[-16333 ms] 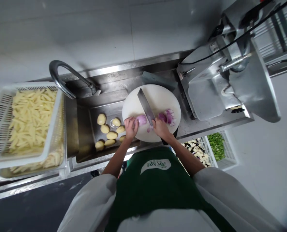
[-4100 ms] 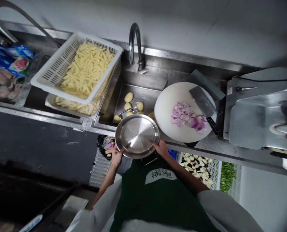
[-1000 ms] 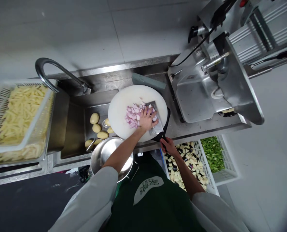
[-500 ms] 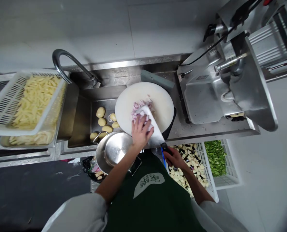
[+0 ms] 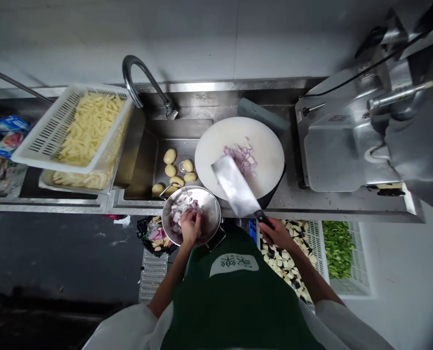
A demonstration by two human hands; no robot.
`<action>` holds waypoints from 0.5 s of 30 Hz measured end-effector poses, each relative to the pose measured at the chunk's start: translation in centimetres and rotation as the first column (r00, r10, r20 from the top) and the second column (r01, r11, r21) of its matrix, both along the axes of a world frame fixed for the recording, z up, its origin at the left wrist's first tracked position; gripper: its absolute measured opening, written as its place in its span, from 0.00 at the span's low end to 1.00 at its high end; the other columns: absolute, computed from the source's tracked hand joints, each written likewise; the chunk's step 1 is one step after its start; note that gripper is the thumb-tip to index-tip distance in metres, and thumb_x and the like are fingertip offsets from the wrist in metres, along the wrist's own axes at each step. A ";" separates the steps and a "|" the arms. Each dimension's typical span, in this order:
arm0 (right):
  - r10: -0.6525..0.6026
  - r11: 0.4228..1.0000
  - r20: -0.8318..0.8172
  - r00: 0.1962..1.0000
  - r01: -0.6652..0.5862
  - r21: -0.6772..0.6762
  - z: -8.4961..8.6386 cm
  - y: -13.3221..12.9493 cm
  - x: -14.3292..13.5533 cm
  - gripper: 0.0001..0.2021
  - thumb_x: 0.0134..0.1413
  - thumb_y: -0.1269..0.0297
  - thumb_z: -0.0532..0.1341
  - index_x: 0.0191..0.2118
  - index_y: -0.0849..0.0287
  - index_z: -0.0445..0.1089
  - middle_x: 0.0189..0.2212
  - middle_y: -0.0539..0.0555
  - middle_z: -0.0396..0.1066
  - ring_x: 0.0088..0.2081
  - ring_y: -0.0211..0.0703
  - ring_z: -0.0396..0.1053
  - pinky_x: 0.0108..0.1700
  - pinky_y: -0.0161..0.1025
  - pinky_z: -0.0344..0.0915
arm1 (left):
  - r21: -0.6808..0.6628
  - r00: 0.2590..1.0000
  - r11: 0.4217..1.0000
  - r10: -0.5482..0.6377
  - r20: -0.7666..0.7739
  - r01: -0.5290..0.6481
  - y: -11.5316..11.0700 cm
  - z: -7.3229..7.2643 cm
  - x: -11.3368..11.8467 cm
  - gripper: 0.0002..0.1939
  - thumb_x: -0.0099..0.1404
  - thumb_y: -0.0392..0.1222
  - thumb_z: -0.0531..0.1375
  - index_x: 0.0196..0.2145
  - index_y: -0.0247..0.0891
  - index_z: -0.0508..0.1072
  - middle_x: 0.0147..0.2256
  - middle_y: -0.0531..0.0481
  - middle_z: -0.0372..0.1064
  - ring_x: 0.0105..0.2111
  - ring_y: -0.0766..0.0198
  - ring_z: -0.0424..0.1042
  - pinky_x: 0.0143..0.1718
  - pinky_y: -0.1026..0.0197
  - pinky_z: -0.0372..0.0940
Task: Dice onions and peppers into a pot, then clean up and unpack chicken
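My right hand grips the black handle of a cleaver. Its broad blade lies slanted over the near left part of the round white chopping board. Chopped red onion is heaped on the board, just beyond the blade. Over the inside of a steel pot is my left hand, fingers bent and a little apart. More onion pieces lie in the pot around those fingers, and the palm is hidden.
Peeled potatoes sit in the sink under a curved faucet. A white basket of potato strips stands left. A steel slicer stands right. Below are baskets of cut eggplant and chopped greens.
My left hand has moved from the blade on the board down into the pot, where onion pieces now lie. The cleaver stays in my right hand. The view has shifted left.
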State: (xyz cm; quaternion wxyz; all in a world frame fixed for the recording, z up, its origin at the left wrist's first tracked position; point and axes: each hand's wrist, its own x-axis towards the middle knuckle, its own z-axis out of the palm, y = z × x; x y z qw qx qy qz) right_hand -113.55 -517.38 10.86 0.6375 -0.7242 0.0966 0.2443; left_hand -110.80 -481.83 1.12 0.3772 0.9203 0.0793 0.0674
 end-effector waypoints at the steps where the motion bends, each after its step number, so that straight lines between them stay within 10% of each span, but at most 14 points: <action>1: -0.080 0.997 0.004 0.997 0.080 0.011 -0.1 -1.1 0.0 0.23 0.60 0.41 0.64 0.27 0.55 0.65 0.14 0.45 0.63 0.13 0.34 0.57 0.15 0.33 0.55 | -0.001 1.000 1.000 -0.018 -0.018 0.018 0.0 0.1 0.2 0.14 0.70 0.50 0.57 0.35 0.40 0.78 0.41 0.39 0.78 0.48 0.45 0.77 0.57 0.36 0.69; 8: -0.508 0.852 -0.027 0.861 0.506 0.135 -4.2 -6.8 0.6 0.26 0.50 0.36 0.71 0.33 0.55 0.65 0.19 0.43 0.61 0.15 0.32 0.54 0.13 0.32 0.54 | -0.014 0.963 0.987 -0.151 0.221 0.158 -0.7 3.6 7.0 0.18 0.73 0.53 0.57 0.51 0.40 0.77 0.52 0.40 0.76 0.55 0.48 0.74 0.61 0.42 0.69; 15: -0.535 0.825 -0.094 0.840 0.543 0.157 -7.2 -6.7 1.2 0.31 0.43 0.33 0.72 0.30 0.55 0.63 0.18 0.42 0.61 0.14 0.31 0.54 0.13 0.31 0.53 | 0.151 0.783 0.775 -0.622 0.006 0.614 -7.6 4.0 20.6 0.64 0.46 0.69 0.75 0.73 0.41 0.59 0.77 0.32 0.30 0.74 0.20 0.26 0.70 0.23 0.46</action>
